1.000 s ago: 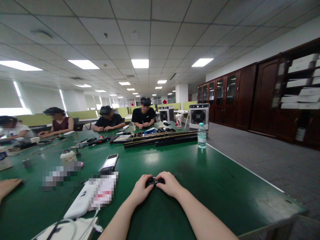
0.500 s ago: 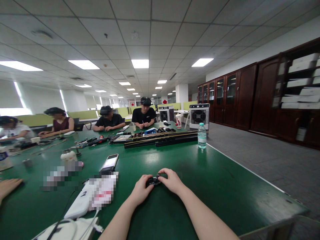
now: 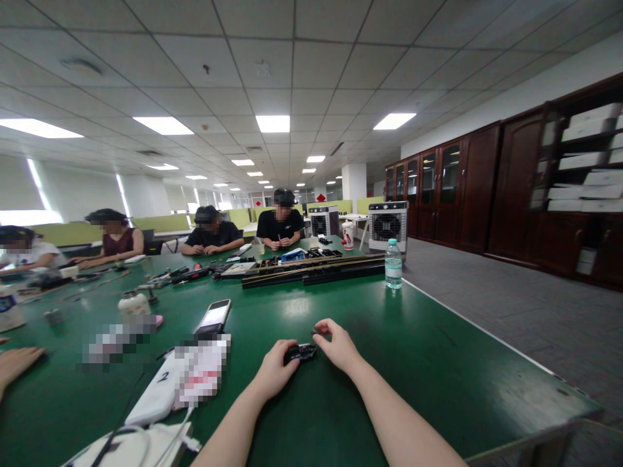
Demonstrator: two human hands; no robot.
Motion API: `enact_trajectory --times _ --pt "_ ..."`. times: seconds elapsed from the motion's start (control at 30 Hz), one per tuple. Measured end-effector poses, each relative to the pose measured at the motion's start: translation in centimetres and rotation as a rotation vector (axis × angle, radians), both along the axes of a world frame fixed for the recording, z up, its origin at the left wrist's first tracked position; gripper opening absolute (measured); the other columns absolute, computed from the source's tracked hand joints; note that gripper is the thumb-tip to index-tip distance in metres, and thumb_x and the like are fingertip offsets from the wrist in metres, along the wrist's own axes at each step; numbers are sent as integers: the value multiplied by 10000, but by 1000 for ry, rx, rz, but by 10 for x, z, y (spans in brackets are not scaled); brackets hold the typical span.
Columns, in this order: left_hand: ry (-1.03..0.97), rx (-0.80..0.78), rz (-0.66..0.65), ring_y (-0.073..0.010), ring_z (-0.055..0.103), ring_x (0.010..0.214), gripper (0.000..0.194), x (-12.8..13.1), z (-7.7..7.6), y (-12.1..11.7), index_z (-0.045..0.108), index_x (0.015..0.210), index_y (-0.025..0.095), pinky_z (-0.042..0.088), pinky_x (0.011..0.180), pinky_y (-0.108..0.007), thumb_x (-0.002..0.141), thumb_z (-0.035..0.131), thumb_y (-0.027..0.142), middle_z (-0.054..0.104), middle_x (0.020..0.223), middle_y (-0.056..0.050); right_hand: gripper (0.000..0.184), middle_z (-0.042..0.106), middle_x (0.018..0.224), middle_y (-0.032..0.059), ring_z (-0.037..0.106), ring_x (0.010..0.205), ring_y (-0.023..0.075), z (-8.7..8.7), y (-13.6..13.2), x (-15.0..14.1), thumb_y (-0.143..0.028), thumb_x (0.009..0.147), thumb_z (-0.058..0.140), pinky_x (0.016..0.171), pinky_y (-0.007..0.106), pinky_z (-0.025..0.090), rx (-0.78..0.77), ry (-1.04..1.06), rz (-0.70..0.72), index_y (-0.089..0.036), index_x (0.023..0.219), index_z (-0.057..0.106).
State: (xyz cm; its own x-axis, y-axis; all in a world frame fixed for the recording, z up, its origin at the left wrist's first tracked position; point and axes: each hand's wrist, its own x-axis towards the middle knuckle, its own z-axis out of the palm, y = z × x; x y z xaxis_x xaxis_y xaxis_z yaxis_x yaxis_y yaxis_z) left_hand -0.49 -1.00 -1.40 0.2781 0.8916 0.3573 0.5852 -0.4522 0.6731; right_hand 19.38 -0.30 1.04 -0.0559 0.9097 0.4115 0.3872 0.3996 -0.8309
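Observation:
My left hand [image 3: 278,367] is closed around one end of a small black part [image 3: 302,352], low over the green table [image 3: 413,363]. The part is dark with a few light spots, and its exact kind cannot be made out. Just to its right and slightly above, my right hand [image 3: 335,344] is apart from it. Thumb and forefinger there pinch a tiny dark piece [image 3: 315,331], too small to name.
Left of my arms lie a phone [image 3: 217,316], a white power bank [image 3: 156,389] and white cables [image 3: 187,434]. A water bottle [image 3: 393,264] stands at the right edge. Long black rails [image 3: 316,271] lie across the back. Another person's hand [image 3: 22,363] rests at far left; several people sit beyond.
My right hand has come off the black part and moved a little up and right, with a tiny dark piece in its fingertips. My left hand stays in place.

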Motion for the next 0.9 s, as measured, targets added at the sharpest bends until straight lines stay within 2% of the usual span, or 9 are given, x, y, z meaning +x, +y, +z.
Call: enact_trajectory --times 0.17,0.4,0.7,0.9 --pt "-2 -1 8 -215 601 1010 349 2 3 -2 606 1076 169 460 939 -334 729 568 165 623 1073 -87 254 709 897 59 658 862 205 0 2 1 -278 731 581 843 365 503 5 40 -36 -198 967 628" --pt "9 -25 24 -217 602 1016 356 3 7 -5 600 1075 164 460 933 -330 721 570 157 628 1082 -86 253 714 932 63 654 855 202 1 2 3 -282 742 560 858 370 502 25 50 -70 -197 963 650" --pt "11 -70 29 -226 564 1118 448 1 5 -3 558 1183 168 418 1006 -351 736 577 155 602 1186 -100 280 707 960 66 648 870 206 2 2 4 -298 763 532 870 372 500 9 52 -99 -193 1000 638" --pt "22 -54 20 -228 573 1096 408 1 5 -3 587 1139 173 417 1000 -347 731 581 151 612 1157 -92 291 701 991 73 649 915 212 1 5 5 -308 777 521 888 375 495 -12 85 -116 -197 1024 629"
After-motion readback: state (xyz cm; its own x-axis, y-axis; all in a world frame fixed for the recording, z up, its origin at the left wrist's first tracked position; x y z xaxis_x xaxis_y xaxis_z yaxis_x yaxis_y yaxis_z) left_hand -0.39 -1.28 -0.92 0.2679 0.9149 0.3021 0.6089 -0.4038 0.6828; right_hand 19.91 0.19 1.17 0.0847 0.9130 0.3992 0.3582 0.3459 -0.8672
